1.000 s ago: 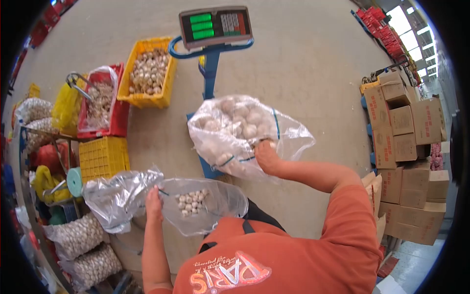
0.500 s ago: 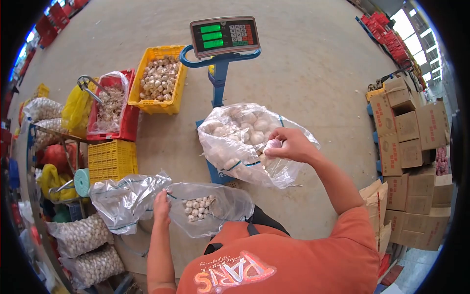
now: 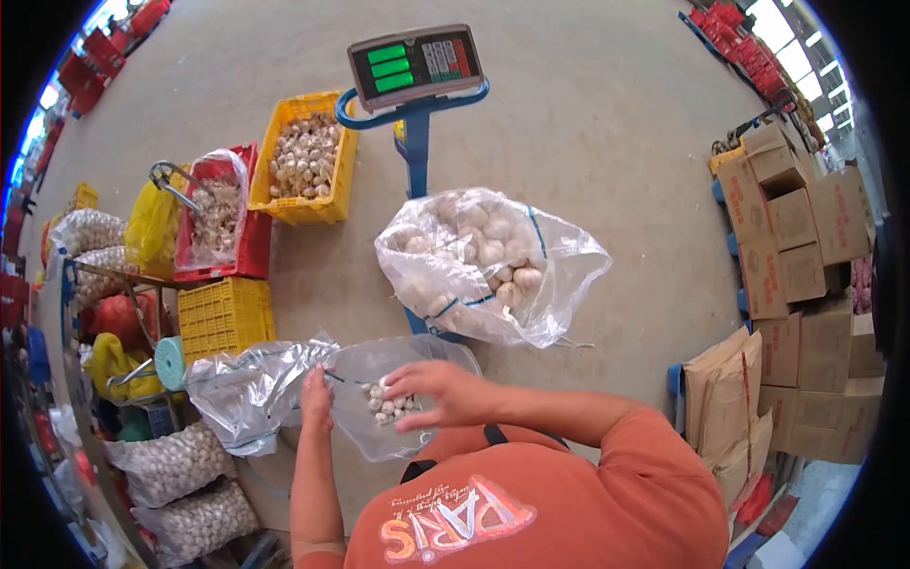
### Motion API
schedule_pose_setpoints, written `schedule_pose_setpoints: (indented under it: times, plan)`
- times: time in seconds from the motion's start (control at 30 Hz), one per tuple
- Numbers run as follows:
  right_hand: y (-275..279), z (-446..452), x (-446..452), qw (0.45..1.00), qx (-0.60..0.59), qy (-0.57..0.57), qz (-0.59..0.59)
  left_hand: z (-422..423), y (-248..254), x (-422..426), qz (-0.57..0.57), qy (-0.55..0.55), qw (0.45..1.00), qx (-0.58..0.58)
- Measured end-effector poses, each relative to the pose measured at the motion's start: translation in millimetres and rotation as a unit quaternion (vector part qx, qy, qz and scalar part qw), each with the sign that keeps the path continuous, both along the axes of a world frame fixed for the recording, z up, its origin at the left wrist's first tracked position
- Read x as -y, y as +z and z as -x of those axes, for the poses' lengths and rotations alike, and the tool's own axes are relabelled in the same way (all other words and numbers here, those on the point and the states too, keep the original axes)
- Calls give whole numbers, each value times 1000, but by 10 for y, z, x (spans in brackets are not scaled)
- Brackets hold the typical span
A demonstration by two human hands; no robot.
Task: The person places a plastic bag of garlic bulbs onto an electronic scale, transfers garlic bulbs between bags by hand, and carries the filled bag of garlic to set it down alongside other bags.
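My left hand (image 3: 317,400) is closed on the rim of a clear plastic bag (image 3: 447,356), at the side where the bag meets a crumpled stack of silvery plastic bags (image 3: 251,394). White garlic bulbs (image 3: 391,410) lie inside the held bag. Over these bulbs hovers my right hand (image 3: 441,391), fingers and thumb apart; its fingertips are close to the bulbs and no bulb shows in its grip. Farther forward, a large open plastic bag (image 3: 559,294) full of garlic sits on the blue platform scale (image 3: 415,321).
The scale's lit display (image 3: 417,66) stands on a post beyond the large bag. A yellow crate (image 3: 346,185) and a red crate (image 3: 254,247) of garlic are at left, above an upturned yellow crate (image 3: 226,318). Cardboard boxes (image 3: 796,270) are stacked at right.
My right hand has moved from the large bag on the scale, where it held a garlic bulb, down-left over the smaller bag, and its fingers have opened. My left hand keeps its hold.
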State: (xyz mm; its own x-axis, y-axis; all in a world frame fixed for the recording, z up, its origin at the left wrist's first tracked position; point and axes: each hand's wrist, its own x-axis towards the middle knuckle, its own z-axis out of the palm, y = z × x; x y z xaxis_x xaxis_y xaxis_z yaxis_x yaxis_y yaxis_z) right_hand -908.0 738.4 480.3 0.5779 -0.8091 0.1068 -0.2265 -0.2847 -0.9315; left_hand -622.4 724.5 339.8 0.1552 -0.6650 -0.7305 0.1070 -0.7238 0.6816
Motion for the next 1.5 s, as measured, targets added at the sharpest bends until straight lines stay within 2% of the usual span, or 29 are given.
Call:
schedule_pose_setpoints:
  times: [0.07,0.1,0.17,0.2,0.3,0.33,0.37,0.43,0.5,0.53,0.6,0.63,0.7,0.73,0.8,0.83,0.9,0.97,1.03,1.1,1.13,1.17,1.2,1.23,1.27,1.37,1.43,1.47,1.5]
  plan:
    - [420,279,134,983,-27,-137,-121,-74,-119,-14,-5,5,1000,17]
    - [231,475,212,972,-17,-234,-16,-61,-102,-30,8,9,1000,25]
    - [223,1010,374,919,-166,-356,36,-57,-26,-8,-8,8,1000,16]
    - [293,1205,422,908,-213,-361,-6,-51,-6,0,-9,4,1000,14]
    - [-17,1640,515,863,-414,-272,-97,-50,-27,7,-17,9,1000,10]
    - [21,1580,596,851,-442,-219,-178,-29,-32,14,-19,6,1000,11]
    - [-91,1516,666,851,-441,-220,-181,-13,-37,25,-19,7,1000,11]
    - [-400,1356,792,877,-164,-313,-327,-12,-58,46,-21,4,1000,16]
    - [-495,1120,930,751,61,-448,-482,-26,-100,63,-21,-20,1000,5]
    - [-731,1124,999,723,127,-447,-511,-29,-96,66,-24,-25,999,9]
    - [-1128,1097,1192,725,172,-423,-516,5,-91,78,-26,-19,999,1]
    - [-1150,1077,1280,745,186,-416,-487,25,-73,78,-28,-24,999,2]
    - [-832,967,1433,777,121,-430,-443,54,-20,66,-25,-4,1000,4]
    - [-810,942,1527,767,141,-420,-464,58,-27,61,-28,-6,1000,6]
    - [-823,922,1630,836,142,-326,-419,59,-39,73,-29,-2,1000,2]
    - [-917,880,1682,863,107,-350,-349,65,-39,80,-31,-5,1000,4]
    - [-536,881,1839,820,149,-416,-363,92,-52,71,-25,2,1000,13]
    - [-505,977,2212,781,303,-372,-399,110,-45,94,-40,6,999,12]
    - [-1,839,2286,802,392,-381,-240,131,-7,133,-47,6,999,8]
    - [302,869,2125,874,322,-330,-157,120,-43,131,-44,7,999,0]
    - [512,971,1854,931,178,-267,-175,102,-53,129,-40,10,999,-11]
    - [536,1062,1595,963,-25,-218,-158,101,-49,132,-40,7,999,-11]
    - [417,1092,1248,969,-177,-159,-60,112,-48,122,-40,7,999,2]
    - [489,1076,773,961,-228,-154,8,114,-53,109,-40,11,999,15]
    - [225,1107,430,920,-286,-185,193,85,-70,91,-34,13,999,15]
    - [-47,1091,-1,900,-330,-241,152,42,-35,88,-42,22,999,16]
    - [-114,1152,8,952,-203,-226,32,29,-28,124,-43,18,999,13]
    - [93,1077,99,955,-121,-253,98,43,-26,130,-47,14,999,10]
    - [255,1022,156,961,-128,-204,134,55,-28,125,-48,10,999,11]
